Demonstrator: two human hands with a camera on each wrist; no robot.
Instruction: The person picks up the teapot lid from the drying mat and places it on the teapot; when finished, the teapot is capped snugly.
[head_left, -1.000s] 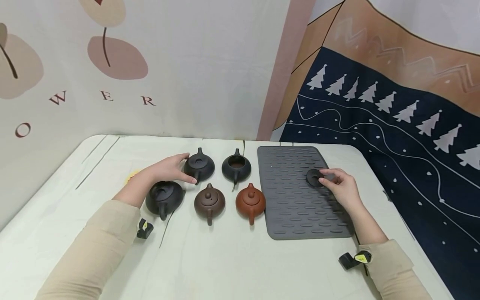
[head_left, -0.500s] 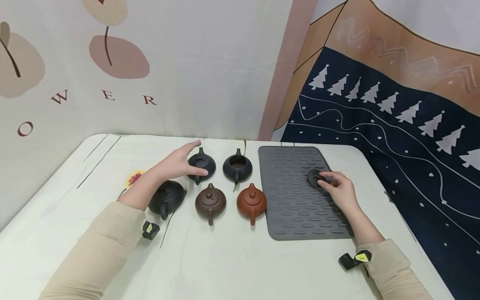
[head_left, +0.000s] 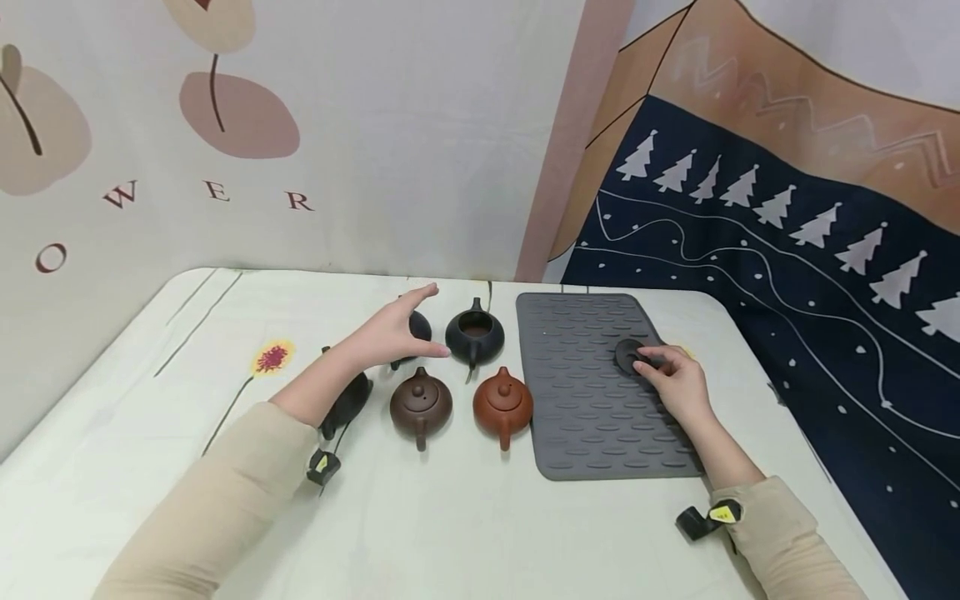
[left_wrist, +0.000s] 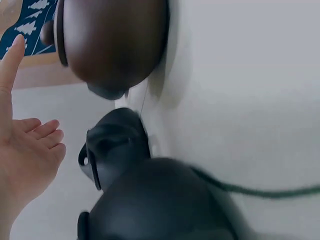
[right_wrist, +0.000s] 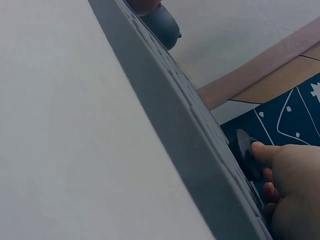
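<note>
My left hand, thumb and fingers spread wide, is above the back row of teapots and holds nothing. It partly covers a black lidded teapot; just right of its fingertips stands a black teapot without a lid. On the grey mat, my right hand pinches a black teapot lid between thumb and fingers. The right wrist view has the lid close against the mat's surface, its knob side toward the fingers. In the left wrist view the open palm is beside dark teapots.
A brown teapot and a reddish-brown teapot stand in front, both lidded. Another black teapot is partly behind the left forearm. A white cloth with printed flowers covers the table; patterned curtains hang behind.
My left hand has left the side of the black lidded teapot and moved right across it toward the lidless one. The right hand keeps its pinch on the lid, nearly still.
</note>
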